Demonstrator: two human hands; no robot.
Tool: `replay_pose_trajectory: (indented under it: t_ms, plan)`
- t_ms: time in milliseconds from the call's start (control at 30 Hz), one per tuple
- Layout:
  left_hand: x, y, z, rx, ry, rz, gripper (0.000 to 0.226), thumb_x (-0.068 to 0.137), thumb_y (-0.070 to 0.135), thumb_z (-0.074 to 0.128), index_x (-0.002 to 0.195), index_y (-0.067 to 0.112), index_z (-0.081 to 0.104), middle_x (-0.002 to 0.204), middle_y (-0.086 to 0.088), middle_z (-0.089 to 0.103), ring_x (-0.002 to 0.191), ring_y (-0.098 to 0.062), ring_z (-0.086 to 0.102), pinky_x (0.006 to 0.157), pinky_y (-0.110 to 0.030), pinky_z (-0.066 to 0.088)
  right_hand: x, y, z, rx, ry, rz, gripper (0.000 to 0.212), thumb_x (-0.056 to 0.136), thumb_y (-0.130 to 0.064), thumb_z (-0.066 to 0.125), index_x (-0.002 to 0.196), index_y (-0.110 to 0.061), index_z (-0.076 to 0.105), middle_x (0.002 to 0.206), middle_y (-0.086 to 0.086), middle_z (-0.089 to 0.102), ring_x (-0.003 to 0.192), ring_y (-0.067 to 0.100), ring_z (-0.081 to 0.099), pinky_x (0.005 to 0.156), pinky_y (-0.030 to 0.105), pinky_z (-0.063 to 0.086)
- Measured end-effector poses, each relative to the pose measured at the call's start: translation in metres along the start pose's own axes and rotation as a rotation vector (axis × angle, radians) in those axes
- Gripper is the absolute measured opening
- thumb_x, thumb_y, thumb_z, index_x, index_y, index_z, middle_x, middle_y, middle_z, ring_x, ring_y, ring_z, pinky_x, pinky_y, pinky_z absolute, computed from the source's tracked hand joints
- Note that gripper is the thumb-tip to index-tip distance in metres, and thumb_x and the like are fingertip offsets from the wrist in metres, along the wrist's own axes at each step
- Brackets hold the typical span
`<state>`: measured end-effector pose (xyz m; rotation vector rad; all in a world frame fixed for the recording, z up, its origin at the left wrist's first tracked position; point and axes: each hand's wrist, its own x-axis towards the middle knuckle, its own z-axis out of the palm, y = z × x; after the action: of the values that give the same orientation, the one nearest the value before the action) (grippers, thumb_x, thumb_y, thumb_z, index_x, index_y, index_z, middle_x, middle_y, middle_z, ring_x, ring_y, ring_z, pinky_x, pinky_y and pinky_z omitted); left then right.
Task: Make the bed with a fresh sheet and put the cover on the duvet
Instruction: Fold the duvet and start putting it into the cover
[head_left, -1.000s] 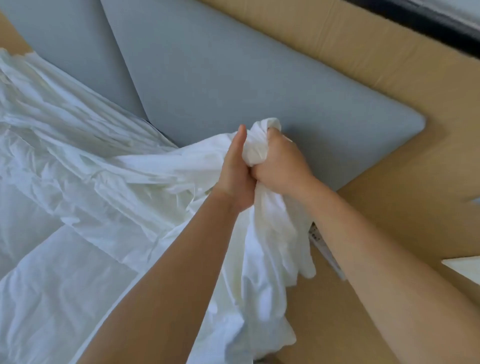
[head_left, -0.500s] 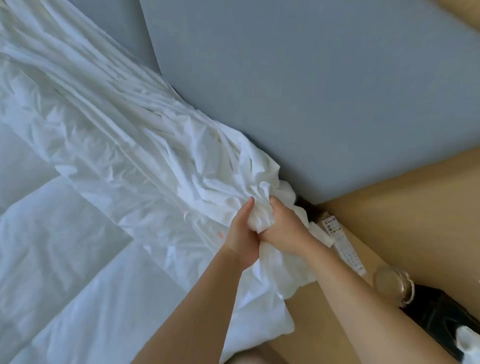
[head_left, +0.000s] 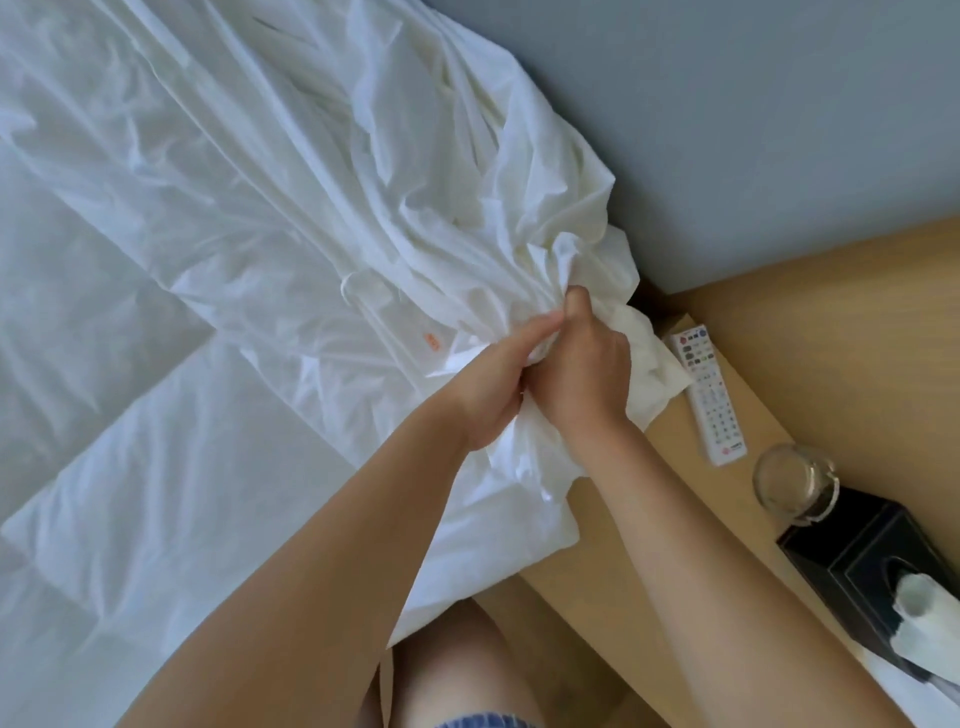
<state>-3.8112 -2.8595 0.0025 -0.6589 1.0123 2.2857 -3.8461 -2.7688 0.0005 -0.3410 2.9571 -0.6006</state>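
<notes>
1. Just left of the remote (head_left: 709, 395), my left hand (head_left: 493, 384) and right hand (head_left: 587, 374) press against each other. The fingers of both are clamped on one bunched corner of the white cover (head_left: 566, 249).
2. That bunch sits at the bed's edge, its loose flap brushing the remote's left side. From there the cover fans out wrinkled, far to the left of the remote, over the quilted duvet (head_left: 130, 415).
3. To do this well, I judge I should pinch the duvet's corner through the cloth, seat it right into the cover's seam, then draw the edge taut. I cannot tell whether the duvet's corner is inside my grip.
4. Nearer me than the remote, a black tissue box (head_left: 872, 561) stands on the bench (head_left: 831, 322), with a white tissue (head_left: 924, 613) poking from its slot.
5. Between that box and the remote sits a clear glass (head_left: 795, 480). It looks empty, though the glare leaves me unsure.
6. Beyond the remote rises the grey headboard (head_left: 753, 130).
</notes>
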Motion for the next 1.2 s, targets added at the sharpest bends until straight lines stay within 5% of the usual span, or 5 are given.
replay_pose_trajectory:
  t_ms: [233,467,600,767,1200]
  plan:
    - [-0.052,-0.067,-0.036,1.449,0.146,0.518,0.030,0.086,0.022,0.062,0.114,0.010,0.061,0.106,-0.005,0.059,0.096,-0.022,0.057,0.078,-0.034,0.049,0.001,0.034,-0.013,-0.103,0.071,-0.171,0.041,0.055,0.000,0.082,0.087,0.008,0.058,0.064,0.017,0.060,0.057,0.036,0.059,0.067,0.039,0.046]
    - [-0.011,-0.125,-0.087,2.326,-0.237,0.096,0.098,0.081,0.066,0.050,0.150,0.010,0.007,0.156,-0.008,0.013,0.144,-0.029,0.009,0.116,-0.046,-0.006,-0.002,0.047,0.004,-0.163,0.122,-0.349,0.040,0.052,0.000,0.082,0.084,0.009,0.059,0.059,0.013,0.057,0.051,0.031,0.057,0.066,0.040,0.049]
    - [-0.022,-0.122,-0.114,2.387,-0.170,0.223,0.042,0.089,0.037,0.057,0.122,0.011,0.054,0.118,-0.003,0.060,0.116,-0.022,0.051,0.115,-0.038,0.019,-0.001,0.049,0.003,-0.187,0.107,-0.347,0.039,0.056,0.002,0.079,0.087,0.010,0.058,0.063,0.016,0.058,0.054,0.032,0.058,0.070,0.042,0.048]
    - [-0.091,-0.047,-0.117,1.972,0.049,0.608,0.022,0.054,0.010,0.076,0.051,0.010,0.054,0.041,-0.004,0.049,0.034,-0.021,0.047,0.045,-0.025,0.041,-0.002,0.036,-0.007,-0.178,0.071,-0.291,0.041,0.055,0.004,0.081,0.087,0.009,0.056,0.065,0.019,0.057,0.059,0.036,0.058,0.075,0.046,0.046]
    - [-0.181,0.100,-0.171,1.929,0.660,0.682,0.014,0.061,0.009,0.069,0.068,0.004,0.058,0.062,-0.010,0.061,0.060,-0.029,0.060,0.060,-0.035,0.044,-0.041,-0.157,0.003,0.698,-0.221,0.177,0.044,0.071,-0.014,0.079,0.103,-0.032,0.054,0.085,-0.020,0.061,0.082,-0.008,0.059,0.064,0.008,0.046]
